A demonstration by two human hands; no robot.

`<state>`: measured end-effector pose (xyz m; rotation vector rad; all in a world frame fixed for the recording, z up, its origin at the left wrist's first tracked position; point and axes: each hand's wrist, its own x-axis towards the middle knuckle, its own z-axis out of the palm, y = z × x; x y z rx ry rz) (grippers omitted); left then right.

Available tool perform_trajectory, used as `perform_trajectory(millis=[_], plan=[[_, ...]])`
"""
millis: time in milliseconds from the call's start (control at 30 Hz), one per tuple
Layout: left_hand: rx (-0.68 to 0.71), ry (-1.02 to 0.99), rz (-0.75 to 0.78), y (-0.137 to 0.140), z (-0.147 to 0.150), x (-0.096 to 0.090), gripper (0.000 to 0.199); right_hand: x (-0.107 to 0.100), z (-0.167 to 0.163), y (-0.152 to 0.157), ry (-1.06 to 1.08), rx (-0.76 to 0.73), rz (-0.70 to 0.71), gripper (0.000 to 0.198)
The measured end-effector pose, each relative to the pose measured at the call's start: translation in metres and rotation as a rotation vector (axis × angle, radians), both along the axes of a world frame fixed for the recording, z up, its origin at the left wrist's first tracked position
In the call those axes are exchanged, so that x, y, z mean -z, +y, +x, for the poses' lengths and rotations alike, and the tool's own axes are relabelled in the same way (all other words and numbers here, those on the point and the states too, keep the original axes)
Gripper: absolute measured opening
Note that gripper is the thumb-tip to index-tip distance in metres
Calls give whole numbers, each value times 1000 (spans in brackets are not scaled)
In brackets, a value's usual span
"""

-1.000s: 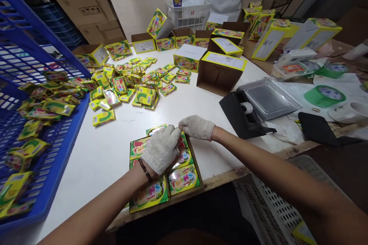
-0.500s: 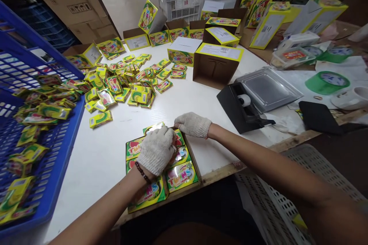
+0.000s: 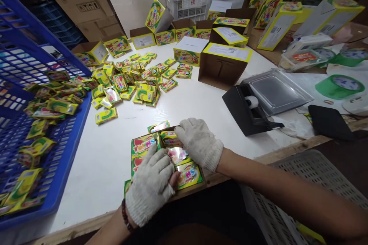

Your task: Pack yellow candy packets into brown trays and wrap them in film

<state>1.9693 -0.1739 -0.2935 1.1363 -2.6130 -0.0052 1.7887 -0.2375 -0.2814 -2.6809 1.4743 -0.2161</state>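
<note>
An open display carton (image 3: 161, 129) at the table's front edge holds several small green-and-yellow candy boxes (image 3: 188, 174) laid flat in two columns. One candy box (image 3: 169, 139) in its far right corner sits tilted, showing its side. My left hand (image 3: 153, 182), in a white knitted glove, lies over the near left boxes with its fingers stretched out. My right hand (image 3: 198, 141), gloved alike, is bent over the carton's far right edge, fingertips at the tilted box; its thumb is hidden. Just behind the carton lies another candy box (image 3: 158, 126).
A heap of candy boxes (image 3: 126, 78) covers the table's back left. More fill a blue crate (image 3: 71, 153) at left. Display cartons (image 3: 224, 67) stand along the back. A black tape dispenser (image 3: 244, 111), a clear plastic tray (image 3: 278, 90) and green tape (image 3: 339, 86) lie right.
My left hand has drawn back toward me and left, uncovering the far boxes, and its fingers have spread. My right hand has come further over the carton's right side. The tilted box now shows.
</note>
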Motion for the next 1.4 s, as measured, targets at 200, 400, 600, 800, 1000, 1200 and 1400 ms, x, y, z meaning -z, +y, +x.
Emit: perform_trajectory(millis=[200,400,600,800,1000,1200,1400], plan=[[-45,-140,-13,0,-16,-2,16,-34,-9,-3,-19,21,88,18],[-161,-322,154,-28,-48,-6,21,-45,-19,-27,-80,102,249,26],[-137,-311,218,-26,-47,1,18,-35,-4,-38,18,57,306,27],[-173,-328,161,-5,-47,10,32,-60,21,-38,256,-2,363,28],[-151,-320,157,3,-47,10,34,-52,33,-46,275,-43,406,33],[-141,-290,142,3,-47,13,30,-28,25,-39,301,-75,325,25],[-104,-81,8,-7,-31,1,21,-4,31,-29,282,-233,52,26]])
